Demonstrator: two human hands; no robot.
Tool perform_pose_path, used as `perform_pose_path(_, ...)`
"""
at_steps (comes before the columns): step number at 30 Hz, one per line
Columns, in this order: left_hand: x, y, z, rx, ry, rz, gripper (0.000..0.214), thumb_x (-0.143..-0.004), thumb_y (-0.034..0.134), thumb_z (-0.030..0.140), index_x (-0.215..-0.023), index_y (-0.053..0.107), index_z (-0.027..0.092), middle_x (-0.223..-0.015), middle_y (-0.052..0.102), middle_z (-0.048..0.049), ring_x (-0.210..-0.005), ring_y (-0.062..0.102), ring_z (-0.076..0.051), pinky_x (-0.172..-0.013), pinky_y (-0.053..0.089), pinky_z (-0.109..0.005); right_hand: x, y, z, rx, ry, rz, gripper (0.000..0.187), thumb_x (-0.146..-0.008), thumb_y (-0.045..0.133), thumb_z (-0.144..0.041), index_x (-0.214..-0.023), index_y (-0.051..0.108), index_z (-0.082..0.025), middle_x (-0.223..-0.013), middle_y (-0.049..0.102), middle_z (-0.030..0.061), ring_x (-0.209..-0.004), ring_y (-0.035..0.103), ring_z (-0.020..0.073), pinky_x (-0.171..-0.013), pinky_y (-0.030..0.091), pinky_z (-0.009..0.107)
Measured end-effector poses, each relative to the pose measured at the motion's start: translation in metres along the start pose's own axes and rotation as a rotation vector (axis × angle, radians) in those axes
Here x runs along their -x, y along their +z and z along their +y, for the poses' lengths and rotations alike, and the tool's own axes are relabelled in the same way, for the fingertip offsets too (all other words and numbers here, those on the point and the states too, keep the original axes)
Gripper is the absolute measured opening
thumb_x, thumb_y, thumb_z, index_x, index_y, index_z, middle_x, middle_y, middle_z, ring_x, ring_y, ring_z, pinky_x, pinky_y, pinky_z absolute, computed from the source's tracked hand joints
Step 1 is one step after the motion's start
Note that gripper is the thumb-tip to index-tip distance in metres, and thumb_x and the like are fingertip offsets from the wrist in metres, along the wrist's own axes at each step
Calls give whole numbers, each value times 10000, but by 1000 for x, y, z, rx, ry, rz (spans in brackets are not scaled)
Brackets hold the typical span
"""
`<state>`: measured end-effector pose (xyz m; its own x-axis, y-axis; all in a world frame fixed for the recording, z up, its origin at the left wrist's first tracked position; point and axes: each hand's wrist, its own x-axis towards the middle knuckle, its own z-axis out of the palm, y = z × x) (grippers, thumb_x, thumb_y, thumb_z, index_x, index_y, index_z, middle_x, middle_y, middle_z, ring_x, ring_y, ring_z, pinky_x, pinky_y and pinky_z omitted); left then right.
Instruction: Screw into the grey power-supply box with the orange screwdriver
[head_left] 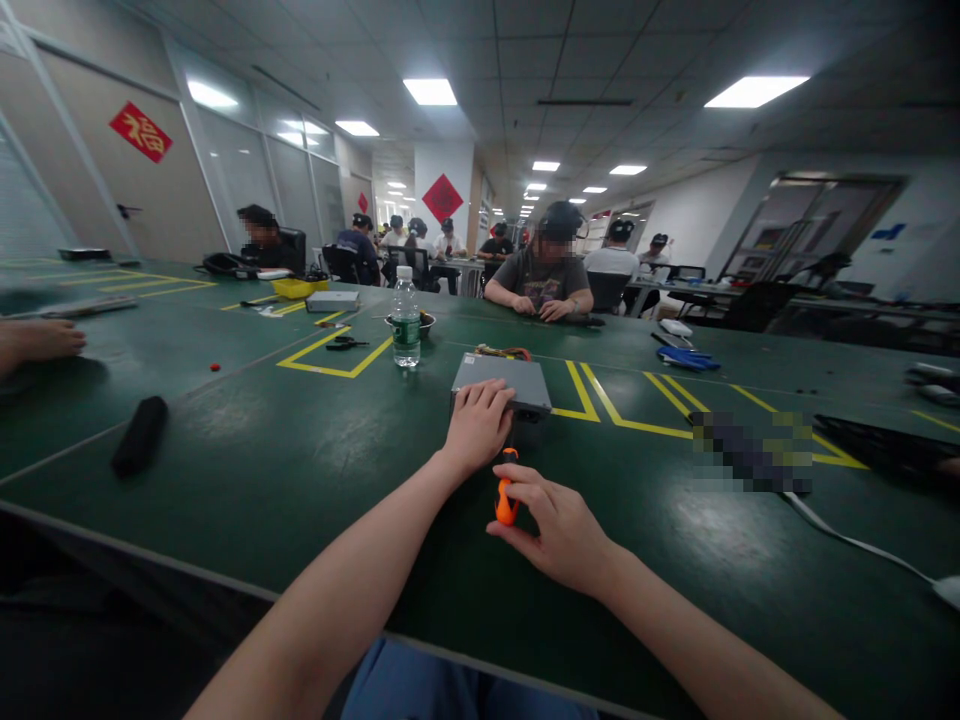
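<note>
A grey metal box (501,385) with coloured wires at its far end lies on the green table (300,470) in front of me. My left hand (477,424) rests on the box's near left corner, fingers curled over its edge. My right hand (553,530) grips an orange-handled screwdriver (507,497), whose shaft points up toward the box's near face. The tip is hidden behind my left hand.
A water bottle (406,319) stands beyond the box, scissors (345,343) to its left. A black cylinder (139,435) lies near the left edge. A white cable (855,540) runs at right. Another person's hand (41,340) rests at far left; several people sit at the far end.
</note>
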<state>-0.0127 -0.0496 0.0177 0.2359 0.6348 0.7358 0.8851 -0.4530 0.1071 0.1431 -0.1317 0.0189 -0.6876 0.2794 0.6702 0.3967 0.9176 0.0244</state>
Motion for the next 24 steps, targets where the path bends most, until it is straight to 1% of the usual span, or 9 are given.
perform_pose_path(3, 0, 0, 0, 0, -2, -5, 277, -880, 439, 249, -1147, 509, 231, -1267, 530, -49, -1196, 430, -207, -1001, 303, -405, -3, -3, -2, 41, -21, -81, 310, -932, 403, -308, -1186, 433, -133, -1139, 556, 186, -945, 606, 245, -713, 532, 359)
perform_pose_path(5, 0, -1, 0, -2, 0, -6, 276, -881, 439, 252, -1148, 505, 230, -1268, 529, -49, -1198, 427, -205, -1003, 300, -404, -4, -3, -3, 97, -53, -90, 287, -929, 405, -275, -1179, 467, -148, -1115, 561, 175, -892, 614, 232, -691, 526, 350)
perform_pose_path(8, 0, -1, 0, -6, -1, -5, 276, -879, 443, 252, -1147, 502, 226, -1267, 529, -45, -1196, 426, -204, -1002, 299, -399, -4, 0, -2, 117, -69, -23, 222, -910, 473, -316, -1052, 511, -150, -1047, 591, 154, -795, 622, 209, -639, 522, 322)
perform_pose_path(11, 0, 0, 0, -11, -4, -4, 276, -876, 448, 250, -1146, 502, 227, -1263, 533, -42, -1194, 428, -203, -1005, 297, -395, -1, 4, 1, 56, -42, 38, 222, -893, 512, -359, -984, 480, -159, -1048, 606, 149, -801, 630, 210, -638, 530, 320)
perform_pose_path(15, 0, -1, 0, -15, 5, -5, 277, -878, 446, 254, -1148, 501, 223, -1261, 535, -43, -1196, 427, -203, -1008, 296, -392, -3, -1, 0, 15, -11, 2, 294, -903, 473, -347, -1108, 453, -138, -1091, 588, 162, -910, 617, 234, -721, 531, 352)
perform_pose_path(17, 0, -1, 0, -13, 6, -6, 274, -879, 442, 254, -1146, 502, 224, -1260, 536, -43, -1195, 428, -203, -1007, 297, -395, -5, -4, -2, 58, -32, -29, 295, -906, 447, -293, -1155, 467, -137, -1093, 582, 162, -888, 619, 227, -714, 527, 348)
perform_pose_path(19, 0, -1, 0, -11, 5, -4, 274, -880, 441, 252, -1146, 501, 226, -1262, 533, -45, -1195, 428, -202, -1008, 297, -396, -6, -6, -3, 102, -58, -14, 261, -901, 459, -275, -1124, 503, -148, -1060, 593, 155, -826, 627, 214, -672, 525, 333)
perform_pose_path(21, 0, -1, 0, -11, 1, -2, 274, -879, 443, 250, -1145, 500, 227, -1263, 531, -46, -1195, 428, -203, -1007, 297, -398, -6, -6, -2, 102, -48, 42, 216, -888, 503, -292, -1056, 513, -156, -1023, 606, 145, -797, 631, 208, -642, 525, 320)
perform_pose_path(24, 0, 0, 0, -12, -5, -4, 272, -875, 449, 250, -1140, 504, 230, -1264, 530, -44, -1192, 431, -208, -1001, 303, -398, -3, -6, 2, 26, 8, 105, 239, -869, 551, -341, -1018, 473, -170, -1009, 610, 135, -842, 633, 216, -666, 536, 324)
